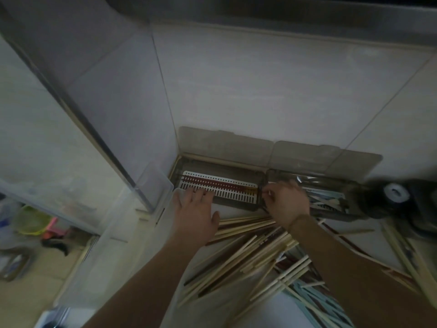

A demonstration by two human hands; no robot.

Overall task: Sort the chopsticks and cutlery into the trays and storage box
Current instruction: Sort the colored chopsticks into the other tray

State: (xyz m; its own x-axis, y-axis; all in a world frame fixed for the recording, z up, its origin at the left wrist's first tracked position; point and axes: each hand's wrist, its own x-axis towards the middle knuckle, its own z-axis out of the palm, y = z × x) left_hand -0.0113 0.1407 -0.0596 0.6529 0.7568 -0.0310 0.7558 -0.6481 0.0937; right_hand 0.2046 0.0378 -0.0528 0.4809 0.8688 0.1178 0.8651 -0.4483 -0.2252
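A grey tray with its lid up stands against the wall; its white slotted insert has dark red chopsticks lying on it. My left hand rests flat with straight fingers on the insert's near left end. At the tray's right end my right hand has its fingers curled, pinching what looks like a thin dark chopstick. A second grey tray to the right holds pale and blue chopsticks. A loose heap of pale wooden, dark red and blue chopsticks lies on the counter under my forearms.
A clear plastic storage box stands at the left, by the first tray. A dark blurred object with a white round cap sits at the far right. The tiled wall rises just behind the trays. Coloured items lie on the floor at lower left.
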